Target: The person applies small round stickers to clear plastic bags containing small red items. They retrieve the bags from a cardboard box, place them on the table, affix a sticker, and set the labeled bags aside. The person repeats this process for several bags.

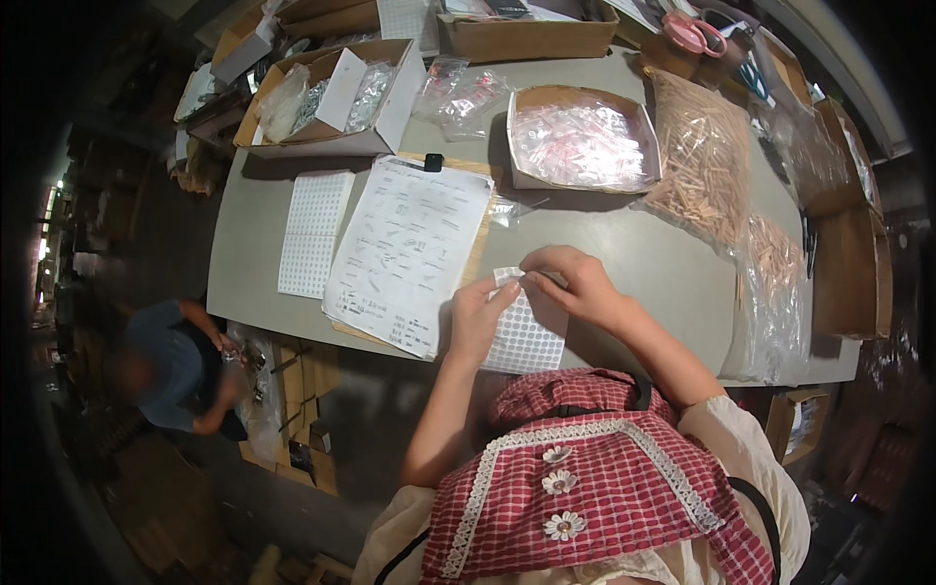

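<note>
A white sheet of grey round stickers (527,336) hangs at the near edge of the table, just above my apron. Its left side is pinched by my left hand (475,320), thumb on top near the upper end. My right hand (577,283) is at the sheet's upper right corner, with thumb and forefinger brought together. Whatever lies between those fingertips is too small to make out. Left of my hands, a clipboard (474,263) bears a stack of printed papers (408,249). Beside it is another white sheet of small dots (317,234).
Beyond my hands stands an open box of clear packets (583,141). Bags of wooden pegs (697,161) lie to the right. A divided box (336,97), loose plastic bags (463,97) and pink-handled scissors (690,34) are farther back. Another person (175,361) sits at lower left.
</note>
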The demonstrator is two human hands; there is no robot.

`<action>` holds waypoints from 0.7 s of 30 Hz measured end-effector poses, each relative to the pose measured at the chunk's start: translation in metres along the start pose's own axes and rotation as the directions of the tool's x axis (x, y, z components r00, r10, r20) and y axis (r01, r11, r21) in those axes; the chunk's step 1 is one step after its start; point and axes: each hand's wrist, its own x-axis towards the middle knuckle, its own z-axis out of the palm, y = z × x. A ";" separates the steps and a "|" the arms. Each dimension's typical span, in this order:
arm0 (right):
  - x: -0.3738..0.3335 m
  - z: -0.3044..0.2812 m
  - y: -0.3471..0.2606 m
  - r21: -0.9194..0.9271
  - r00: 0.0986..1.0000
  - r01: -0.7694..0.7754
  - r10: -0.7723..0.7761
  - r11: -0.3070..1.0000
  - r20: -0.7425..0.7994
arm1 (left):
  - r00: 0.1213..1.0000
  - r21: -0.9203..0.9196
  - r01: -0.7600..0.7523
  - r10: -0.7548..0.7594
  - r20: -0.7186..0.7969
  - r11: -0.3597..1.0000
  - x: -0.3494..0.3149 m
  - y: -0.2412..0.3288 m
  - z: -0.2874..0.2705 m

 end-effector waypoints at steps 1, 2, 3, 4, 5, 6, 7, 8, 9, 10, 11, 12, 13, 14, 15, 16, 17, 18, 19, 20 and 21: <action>0.000 0.002 0.003 -0.077 0.998 0.060 -0.059 0.995 0.017 | 1.000 -0.007 0.014 -0.015 -0.009 1.000 0.000 0.000 -0.001; 0.001 0.003 0.005 -0.152 0.992 0.121 -0.117 0.981 0.040 | 1.000 -0.023 0.015 -0.015 -0.010 1.000 0.000 0.000 -0.001; 0.002 0.003 0.007 -0.127 0.994 0.106 -0.103 0.986 0.030 | 1.000 -0.039 0.016 -0.016 -0.012 0.999 0.001 0.000 0.000; 0.003 0.005 0.008 -0.098 0.996 0.088 -0.087 0.991 0.020 | 1.000 -0.052 0.020 -0.021 -0.015 0.998 0.000 -0.001 0.000; 0.004 0.006 0.009 -0.070 0.997 0.070 -0.070 0.995 0.010 | 1.000 -0.024 -0.006 0.006 -0.017 1.000 0.001 -0.004 0.000; 0.005 0.006 0.009 -0.020 1.000 0.021 -0.020 1.000 0.013 | 0.999 0.004 -0.032 0.032 -0.017 0.999 0.003 -0.007 -0.001; 0.007 0.005 0.010 0.031 1.000 -0.029 0.029 0.999 0.013 | 0.998 0.037 -0.058 0.059 -0.015 0.998 0.003 -0.007 -0.002; 0.009 0.006 0.011 0.081 0.997 -0.079 0.078 0.994 0.016 | 0.999 0.031 -0.049 0.049 -0.020 0.998 0.003 -0.007 -0.002; 0.009 0.008 0.013 0.047 0.999 -0.030 0.030 0.998 -0.013 | 0.999 0.026 -0.039 0.039 -0.024 0.999 0.002 -0.005 -0.002; 0.011 0.008 0.013 0.055 0.999 -0.048 0.048 0.997 0.005 | 0.999 0.021 -0.032 0.033 -0.025 0.999 0.002 -0.003 -0.002; 0.013 0.008 0.013 0.063 0.998 -0.068 0.066 0.996 0.023 | 1.000 0.023 -0.018 0.019 -0.014 1.000 0.003 -0.003 -0.003; 0.014 0.008 0.013 0.070 0.996 -0.087 0.085 0.994 0.040 | 1.000 0.025 -0.005 0.005 -0.003 1.000 0.003 -0.003 -0.005; 0.016 0.007 0.014 0.051 0.996 -0.084 0.083 0.995 0.019 | 1.000 0.027 0.007 -0.007 0.009 1.000 0.005 -0.002 -0.006; 0.019 0.007 0.015 0.030 0.997 -0.081 0.081 0.996 -0.002 | 1.000 0.033 0.003 -0.003 0.008 0.999 0.006 -0.002 -0.006; 0.022 0.007 0.015 0.010 0.997 -0.079 0.079 0.997 -0.024 | 1.000 0.040 -0.001 0.001 0.007 0.999 0.007 -0.002 -0.006; 0.028 0.007 0.014 -0.013 0.995 -0.055 0.054 0.998 -0.088 | 1.000 0.046 -0.004 0.004 0.005 0.999 0.007 -0.002 -0.006; 0.037 0.006 0.011 -0.035 0.988 -0.032 0.026 0.999 -0.151 | 1.000 0.029 0.007 -0.007 0.009 1.000 0.009 -0.005 -0.007; 0.047 0.005 0.012 -0.059 0.977 -0.009 -0.003 0.998 -0.213 | 1.000 0.012 0.018 -0.018 0.014 1.000 0.010 -0.009 -0.009; 0.057 0.005 0.018 -0.201 0.964 0.081 -0.129 0.976 -0.235 | 0.999 -0.005 0.029 -0.029 0.020 1.000 0.013 -0.013 -0.010; 0.064 0.008 0.021 -0.296 0.959 0.098 -0.170 0.950 -0.226 | 1.000 0.033 0.029 -0.029 0.003 0.999 0.014 -0.016 -0.011; 0.070 0.012 0.023 -0.388 0.954 0.115 -0.211 0.915 -0.214 | 0.999 0.072 0.030 -0.029 -0.015 0.997 0.014 -0.019 -0.012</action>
